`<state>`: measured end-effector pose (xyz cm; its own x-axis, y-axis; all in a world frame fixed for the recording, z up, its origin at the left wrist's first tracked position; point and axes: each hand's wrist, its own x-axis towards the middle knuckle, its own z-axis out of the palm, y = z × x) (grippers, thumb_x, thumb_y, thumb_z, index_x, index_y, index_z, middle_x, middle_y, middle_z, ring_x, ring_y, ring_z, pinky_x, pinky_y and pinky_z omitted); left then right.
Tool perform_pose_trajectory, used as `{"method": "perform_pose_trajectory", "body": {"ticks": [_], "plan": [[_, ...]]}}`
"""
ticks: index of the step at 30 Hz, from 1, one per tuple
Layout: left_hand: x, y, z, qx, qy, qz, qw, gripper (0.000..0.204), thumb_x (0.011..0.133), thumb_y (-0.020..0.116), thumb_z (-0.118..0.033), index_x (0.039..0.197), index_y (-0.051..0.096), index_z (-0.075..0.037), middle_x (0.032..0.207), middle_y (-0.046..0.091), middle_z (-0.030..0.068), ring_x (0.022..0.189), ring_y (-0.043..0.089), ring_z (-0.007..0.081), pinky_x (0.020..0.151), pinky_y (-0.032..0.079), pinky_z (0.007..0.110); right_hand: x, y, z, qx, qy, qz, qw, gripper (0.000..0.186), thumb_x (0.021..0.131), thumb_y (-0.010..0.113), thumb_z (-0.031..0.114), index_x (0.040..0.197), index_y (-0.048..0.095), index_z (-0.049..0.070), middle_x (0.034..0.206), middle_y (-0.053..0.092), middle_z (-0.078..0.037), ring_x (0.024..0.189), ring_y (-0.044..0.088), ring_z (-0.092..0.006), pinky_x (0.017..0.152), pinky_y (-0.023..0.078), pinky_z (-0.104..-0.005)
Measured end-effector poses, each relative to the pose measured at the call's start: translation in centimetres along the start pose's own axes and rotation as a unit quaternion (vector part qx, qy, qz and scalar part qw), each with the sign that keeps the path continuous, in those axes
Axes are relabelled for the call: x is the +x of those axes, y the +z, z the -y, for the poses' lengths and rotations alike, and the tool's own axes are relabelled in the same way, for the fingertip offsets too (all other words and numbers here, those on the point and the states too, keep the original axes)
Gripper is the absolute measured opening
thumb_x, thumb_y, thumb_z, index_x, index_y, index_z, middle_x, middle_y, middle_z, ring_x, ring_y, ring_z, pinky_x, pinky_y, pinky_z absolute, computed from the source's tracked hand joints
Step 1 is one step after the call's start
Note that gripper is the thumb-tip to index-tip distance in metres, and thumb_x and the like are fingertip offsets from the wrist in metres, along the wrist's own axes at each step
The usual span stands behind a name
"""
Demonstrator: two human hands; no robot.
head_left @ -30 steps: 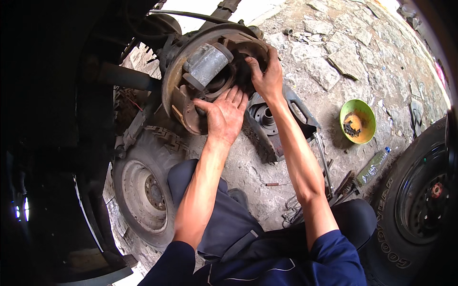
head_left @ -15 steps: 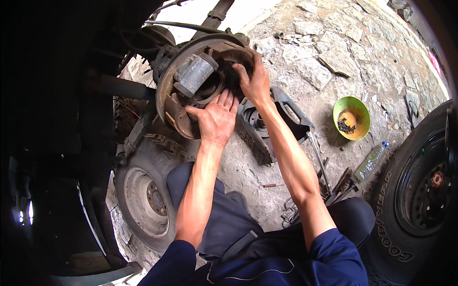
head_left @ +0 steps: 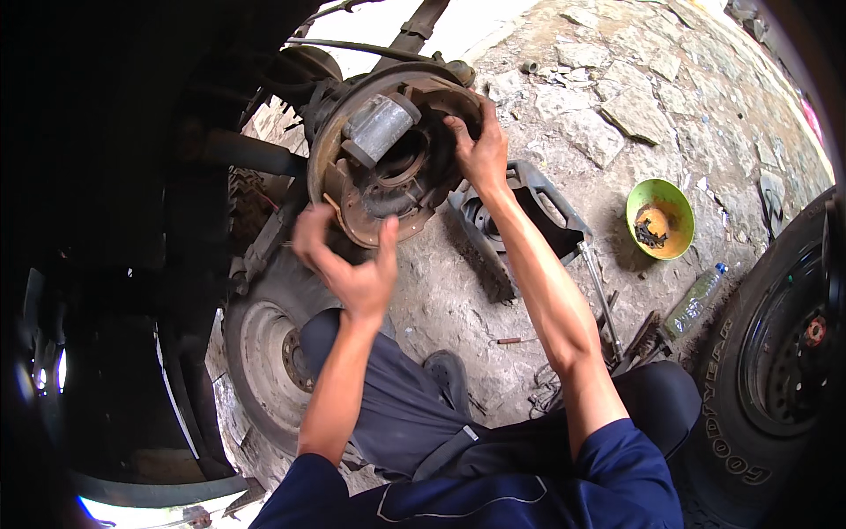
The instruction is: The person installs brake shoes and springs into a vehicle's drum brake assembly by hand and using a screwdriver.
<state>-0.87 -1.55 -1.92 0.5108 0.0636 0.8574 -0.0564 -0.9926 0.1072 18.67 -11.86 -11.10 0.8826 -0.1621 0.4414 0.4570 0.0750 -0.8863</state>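
A rusty drum brake assembly (head_left: 388,204) stands exposed in front of me, with a grey wheel cylinder (head_left: 381,130) at its upper left. My right hand (head_left: 483,159) grips the curved brake shoe (head_left: 441,99) at the right rim; its thumb is inside and its fingers go round the outer edge, partly hidden. Beside the lower-left rim, my left hand (head_left: 348,269) is open, thumb apart from the fingers. Motion blurs those fingers, and nothing shows in its palm. Whether its fingertips touch the rim, I cannot tell.
A dark metal part with a round hub (head_left: 520,220) lies below my right forearm. Farther right are a green bowl (head_left: 661,196) with dark bits, a plastic bottle (head_left: 694,302) and a large tyre (head_left: 718,388). Another wheel (head_left: 264,353) rests at left on the stone ground (head_left: 582,88).
My left hand has come off the brake's middle and moved down and left, uncovering the lower plate. My right hand keeps its grip at the right rim. The whole view has shifted slightly.
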Motion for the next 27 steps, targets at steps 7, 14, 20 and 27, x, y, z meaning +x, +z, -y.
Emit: {"method": "perform_pose_trajectory", "body": {"ticks": [7,14,20,27], "plan": [[0.2,3.2,5.5,-0.138,-0.281,0.053,0.948,0.081,0.081,0.076,-0.048,0.128,0.046,0.01,0.121,0.054,0.0285,0.118,0.052,0.0395,0.103,0.038,0.043,0.3,0.1,0.0,-0.002,-0.006,0.006,1.0,0.053,0.086,0.072,0.02,0.131,0.05,0.001,0.118,0.063,-0.025,0.109,0.063,-0.0385,0.093,0.049,-0.0419],[0.3,4.2,4.1,-0.231,-0.239,-0.036,0.942,0.058,0.086,0.073,-0.043,0.11,0.056,0.008,0.106,0.062,0.0168,0.096,0.058,0.0232,0.087,0.044,0.034,0.2,-0.4,0.8,0.048,-0.002,0.018,0.999,0.053,0.087,0.071,0.017,0.133,0.05,0.003,0.119,0.064,-0.021,0.112,0.063,-0.0308,0.094,0.049,-0.0388],[-0.4,4.7,4.2,-0.228,-0.252,-0.057,0.939,0.052,0.086,0.075,-0.038,0.103,0.055,0.007,0.095,0.063,0.0116,0.086,0.058,0.0185,0.081,0.045,0.031,1.0,-3.5,-2.3,-0.036,0.008,0.101,0.994,0.081,0.085,0.074,0.042,0.148,0.036,0.009,0.135,0.056,-0.023,0.124,0.056,-0.0312,0.103,0.044,-0.0385],[-0.2,5.0,4.4,-0.26,-0.268,-0.069,0.925,0.061,0.083,0.077,-0.04,0.11,0.054,0.009,0.102,0.062,0.0165,0.092,0.059,0.0218,0.083,0.046,0.033,0.4,-17.9,-11.1,-0.392,0.233,0.146,0.878,0.042,0.087,0.062,0.039,0.112,0.069,0.006,0.106,0.068,-0.025,0.103,0.065,-0.0388,0.091,0.05,-0.0464]]}}
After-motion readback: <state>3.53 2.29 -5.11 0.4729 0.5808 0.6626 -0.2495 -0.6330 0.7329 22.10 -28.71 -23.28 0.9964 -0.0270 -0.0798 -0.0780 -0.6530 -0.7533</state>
